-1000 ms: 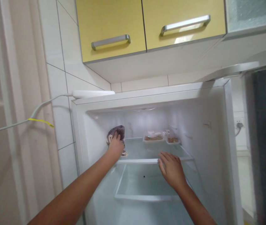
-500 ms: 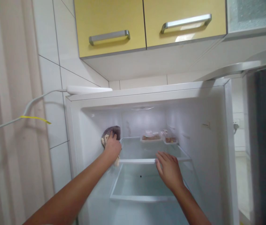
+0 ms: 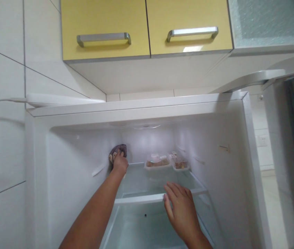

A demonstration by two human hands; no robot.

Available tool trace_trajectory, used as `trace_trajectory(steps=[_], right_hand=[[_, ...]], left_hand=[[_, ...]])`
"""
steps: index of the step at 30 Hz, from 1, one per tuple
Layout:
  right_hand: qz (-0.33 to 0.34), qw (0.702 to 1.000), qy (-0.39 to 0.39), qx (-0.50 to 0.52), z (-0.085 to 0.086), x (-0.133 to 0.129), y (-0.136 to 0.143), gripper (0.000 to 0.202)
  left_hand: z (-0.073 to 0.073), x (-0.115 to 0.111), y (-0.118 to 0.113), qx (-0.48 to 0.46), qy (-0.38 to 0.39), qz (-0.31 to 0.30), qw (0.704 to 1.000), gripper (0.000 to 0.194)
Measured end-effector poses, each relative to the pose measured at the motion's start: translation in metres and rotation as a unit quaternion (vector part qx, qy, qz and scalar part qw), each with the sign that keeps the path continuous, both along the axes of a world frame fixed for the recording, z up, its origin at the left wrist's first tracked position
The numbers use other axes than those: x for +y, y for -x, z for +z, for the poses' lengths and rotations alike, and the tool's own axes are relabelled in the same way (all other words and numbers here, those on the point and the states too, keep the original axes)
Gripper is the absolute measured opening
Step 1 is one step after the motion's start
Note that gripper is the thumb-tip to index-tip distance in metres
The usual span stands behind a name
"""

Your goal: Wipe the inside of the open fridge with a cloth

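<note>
Deep inside an open fridge, my left hand (image 3: 120, 164) presses a dark patterned cloth (image 3: 117, 151) against the inner left wall near the back corner. Its fingers are bent over the cloth. My right hand (image 3: 180, 206) rests at the front edge of the upper glass shelf (image 3: 141, 199), with the fingers on the edge and the thumb a little apart. Two clear packs of food, one (image 3: 158, 162) near the middle and the other (image 3: 179, 162) to its right, lie at the back of that shelf.
The fridge door (image 3: 289, 155) stands open on the right. Yellow cabinets (image 3: 105, 20) hang above. A white device with a cable (image 3: 58, 100) lies on the fridge top at the left. A lower shelf holds a small dark spot.
The view has moved closer and turned, so the fridge looks larger. My left hand has moved the cloth deeper along the left wall. My right hand remains at the shelf edge.
</note>
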State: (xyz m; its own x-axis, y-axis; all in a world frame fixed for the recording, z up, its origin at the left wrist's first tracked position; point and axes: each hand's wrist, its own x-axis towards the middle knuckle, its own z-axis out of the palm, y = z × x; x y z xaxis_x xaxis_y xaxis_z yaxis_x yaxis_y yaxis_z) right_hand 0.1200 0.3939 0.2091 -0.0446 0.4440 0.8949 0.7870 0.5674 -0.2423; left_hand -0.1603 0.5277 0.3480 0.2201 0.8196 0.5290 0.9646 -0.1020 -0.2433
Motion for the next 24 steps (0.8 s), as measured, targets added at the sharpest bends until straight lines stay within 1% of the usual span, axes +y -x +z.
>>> trace_trajectory(steps=[2,4,6,8,11,15,17,18,20,22,24], right_hand=[[-0.001,1.0,-0.005,0.005,-0.001,0.001,0.001,0.027],[0.0,1.0,-0.011,0.004,-0.001,0.002,0.001,0.026],[0.0,1.0,-0.016,0.003,-0.002,0.003,0.001,0.026],[0.0,1.0,-0.018,0.003,-0.003,0.003,0.001,0.026],[0.0,1.0,-0.012,0.003,-0.003,0.002,0.0,0.027],[0.003,1.0,0.003,-0.001,-0.001,0.0,-0.001,0.027],[0.0,1.0,0.006,-0.003,0.001,-0.001,-0.001,0.027],[-0.002,1.0,0.006,-0.004,0.002,-0.002,-0.001,0.027],[-0.003,1.0,0.009,-0.008,0.003,-0.003,-0.001,0.027],[-0.003,1.0,0.013,-0.012,0.005,-0.005,-0.001,0.026],[-0.004,1.0,0.019,-0.012,0.006,-0.006,-0.001,0.026]], left_hand=[[0.002,0.005,0.0,0.036,-0.006,0.03,0.999,0.012],[0.005,0.005,0.0,0.061,-0.019,0.051,0.997,0.017],[0.009,0.0,-0.001,0.075,-0.042,0.061,0.994,0.026],[0.016,-0.01,-0.002,0.082,-0.068,0.063,0.992,0.034],[0.035,-0.026,-0.003,0.084,-0.102,0.055,0.99,0.039],[0.065,-0.048,-0.003,0.078,-0.129,0.037,0.988,0.038],[0.074,-0.06,-0.004,0.07,-0.137,0.03,0.988,0.036],[0.076,-0.066,-0.005,0.061,-0.139,0.027,0.988,0.034],[0.076,-0.078,-0.01,0.028,-0.145,0.024,0.989,0.03],[0.071,-0.087,-0.017,-0.022,-0.151,0.03,0.988,0.029],[0.065,-0.089,-0.026,-0.079,-0.157,0.042,0.983,0.032]])
